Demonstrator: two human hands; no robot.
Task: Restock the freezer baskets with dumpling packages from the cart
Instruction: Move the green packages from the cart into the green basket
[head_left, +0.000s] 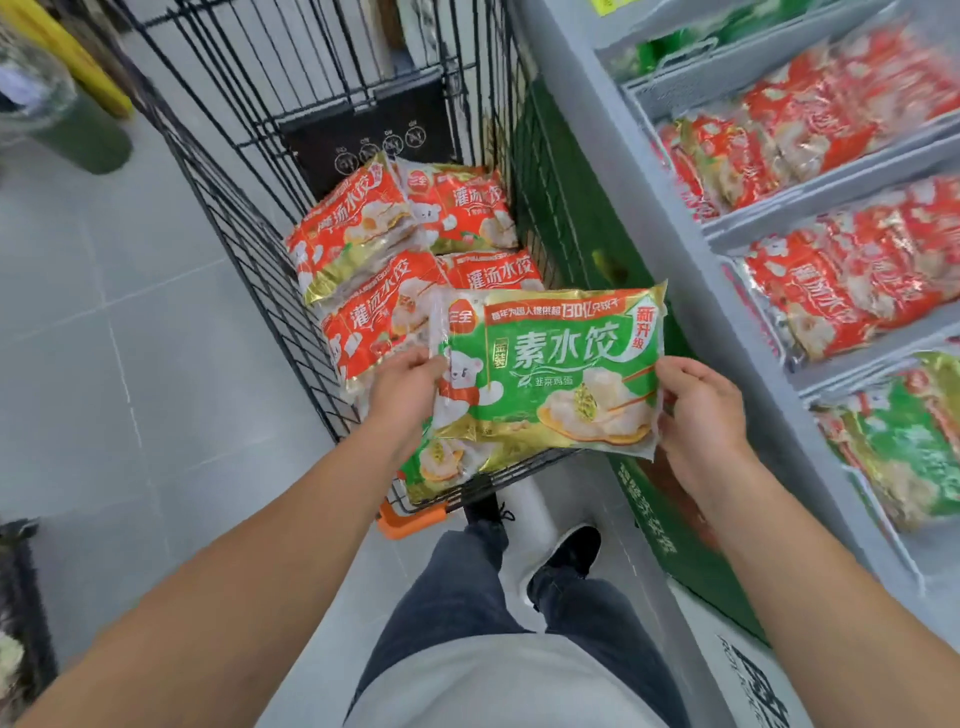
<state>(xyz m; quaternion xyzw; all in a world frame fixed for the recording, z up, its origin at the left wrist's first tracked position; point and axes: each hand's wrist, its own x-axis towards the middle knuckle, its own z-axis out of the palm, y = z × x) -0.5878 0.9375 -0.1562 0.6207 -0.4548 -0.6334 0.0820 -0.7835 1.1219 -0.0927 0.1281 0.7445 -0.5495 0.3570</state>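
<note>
- Left hand (402, 392) pinches the left edge of the green dumpling package (550, 369).
- Right hand (698, 410) grips its right edge, fingers apparently curled behind.
- Package sits above the cart (249, 218).

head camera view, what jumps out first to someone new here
A green dumpling package held up at centre, the left hand and right hand gripping its side edges. Behind it, red packages lie in the wire cart; at right, freezer baskets hold more.

glossy plastic green package (550, 371), black wire cart (249, 156)
</note>
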